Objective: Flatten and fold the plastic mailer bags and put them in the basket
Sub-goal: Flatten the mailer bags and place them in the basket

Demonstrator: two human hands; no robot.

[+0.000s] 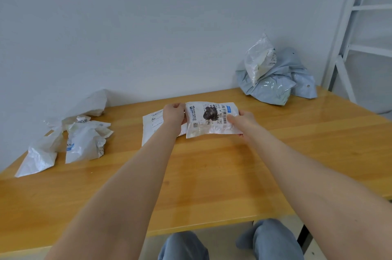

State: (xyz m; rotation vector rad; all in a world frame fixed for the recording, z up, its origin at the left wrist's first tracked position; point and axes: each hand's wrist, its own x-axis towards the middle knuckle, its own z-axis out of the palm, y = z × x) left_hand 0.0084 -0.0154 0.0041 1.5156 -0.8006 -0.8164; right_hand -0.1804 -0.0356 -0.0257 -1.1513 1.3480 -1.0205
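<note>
A white mailer bag [209, 120] with a shipping label and a dark scribbled patch is held above the middle of the wooden table [212, 164]. My left hand [174, 113] pinches its left edge. My right hand [241, 122] grips its right edge, thumb on top. Under my left forearm a flattened white mailer [151, 127] lies on the table. No basket is in view.
Several crumpled white mailers [84, 140] lie at the table's left, one against the wall [93, 103]. A heap of grey-blue and white bags [273, 77] sits at the back right corner. A white metal frame [347, 26] stands to the right. My knees show below the front edge.
</note>
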